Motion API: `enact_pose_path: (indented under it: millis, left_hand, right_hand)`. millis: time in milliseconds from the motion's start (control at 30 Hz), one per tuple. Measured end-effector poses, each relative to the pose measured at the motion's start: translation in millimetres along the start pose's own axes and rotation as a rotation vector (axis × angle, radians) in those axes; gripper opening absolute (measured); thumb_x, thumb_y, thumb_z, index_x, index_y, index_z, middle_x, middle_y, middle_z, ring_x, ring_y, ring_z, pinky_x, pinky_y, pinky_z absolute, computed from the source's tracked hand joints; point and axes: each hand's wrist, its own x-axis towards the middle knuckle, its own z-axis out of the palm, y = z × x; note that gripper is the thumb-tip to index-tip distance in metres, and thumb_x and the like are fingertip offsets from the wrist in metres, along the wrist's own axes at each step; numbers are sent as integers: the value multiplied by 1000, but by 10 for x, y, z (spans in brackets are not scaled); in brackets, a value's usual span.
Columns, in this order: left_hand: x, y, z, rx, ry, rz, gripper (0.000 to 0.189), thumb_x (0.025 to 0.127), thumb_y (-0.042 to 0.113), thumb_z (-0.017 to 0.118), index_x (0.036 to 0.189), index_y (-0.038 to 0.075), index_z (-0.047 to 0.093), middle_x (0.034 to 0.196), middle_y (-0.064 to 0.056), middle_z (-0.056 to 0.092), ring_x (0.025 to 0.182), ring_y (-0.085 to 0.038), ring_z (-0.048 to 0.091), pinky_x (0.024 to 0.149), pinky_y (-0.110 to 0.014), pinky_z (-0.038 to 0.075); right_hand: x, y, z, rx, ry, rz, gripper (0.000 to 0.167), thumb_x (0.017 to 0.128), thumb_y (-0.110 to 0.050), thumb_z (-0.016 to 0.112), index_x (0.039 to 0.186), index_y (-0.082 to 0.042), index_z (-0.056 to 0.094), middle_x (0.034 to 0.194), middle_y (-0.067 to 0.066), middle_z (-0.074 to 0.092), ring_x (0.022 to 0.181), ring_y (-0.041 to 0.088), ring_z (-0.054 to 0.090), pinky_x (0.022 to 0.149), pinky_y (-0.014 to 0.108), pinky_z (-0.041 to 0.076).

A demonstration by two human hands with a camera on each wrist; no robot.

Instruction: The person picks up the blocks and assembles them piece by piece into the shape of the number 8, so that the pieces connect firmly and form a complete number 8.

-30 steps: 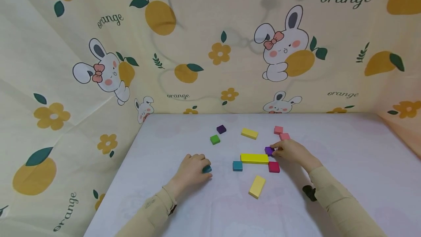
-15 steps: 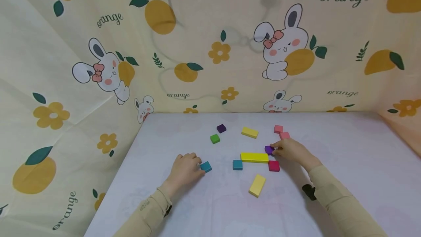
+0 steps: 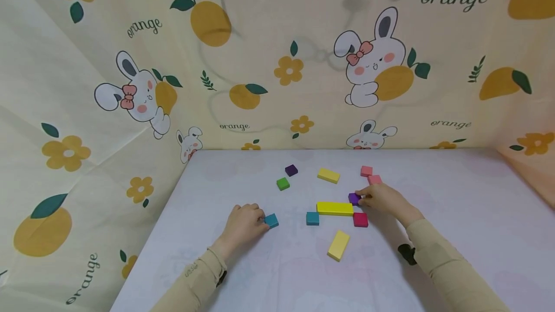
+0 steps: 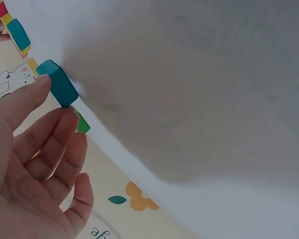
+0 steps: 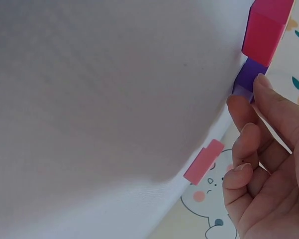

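Note:
My left hand [image 3: 244, 225] pinches a teal block [image 3: 271, 220] by its left part, low over the white table. In the left wrist view the thumb touches one side of that teal block [image 4: 59, 83] and a fingertip meets its lower end. On the right, my right hand [image 3: 385, 200] holds a small purple block [image 3: 354, 199] between thumb and index finger. This purple block [image 5: 249, 77] is partly hidden by the fingertips. It sits by the right end of a long yellow block [image 3: 335, 208]. A red block [image 3: 361, 219] and a second teal block [image 3: 312, 218] are at that yellow block's near corners.
Behind lie a green block [image 3: 283, 184], a dark purple block [image 3: 291, 170], a pale yellow block [image 3: 328, 175] and two pink blocks [image 3: 366, 171]. Another pale yellow block [image 3: 338, 245] lies nearer. A printed cloth [image 3: 260, 61] rises at the table's back edge.
My left hand has shifted slightly left, and the teal block at its fingers, mostly covered before, now shows its top face. My right hand and the purple block stay in place.

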Motion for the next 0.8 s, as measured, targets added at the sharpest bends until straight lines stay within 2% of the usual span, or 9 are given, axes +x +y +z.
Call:
enact_pose_path:
  millis: [300,533,800]
  left_hand:
    - [64,28,29,-10,-18,-1,17,77,29,73,80,13,70,70,5,58,61,-7,49,63,-25,31]
    - [180,71,65,2,-31,2,14,79,27,71,79,13,69,71,5,59,63,-7,52,61,-24,30]
    - [354,128,101,-74,-48,-27,15,81,25,70,86,11,71,73,4,59,62,-7,48,62,-24,30]
  right_hand:
    - [-5,10,7,7,8,-14,36,86,-18,66,118,-2,63,110,17,67,74,13,51,63,23,42]
    - [-12,0,11,14,6,4,38,85,-18,66,119,-3,62,109,16,68,74,13,51,63,23,42]
    - [-13,-4,11,19,4,10,38,85,-19,66,120,-3,62,110,16,67,74,14,51,63,23,42]
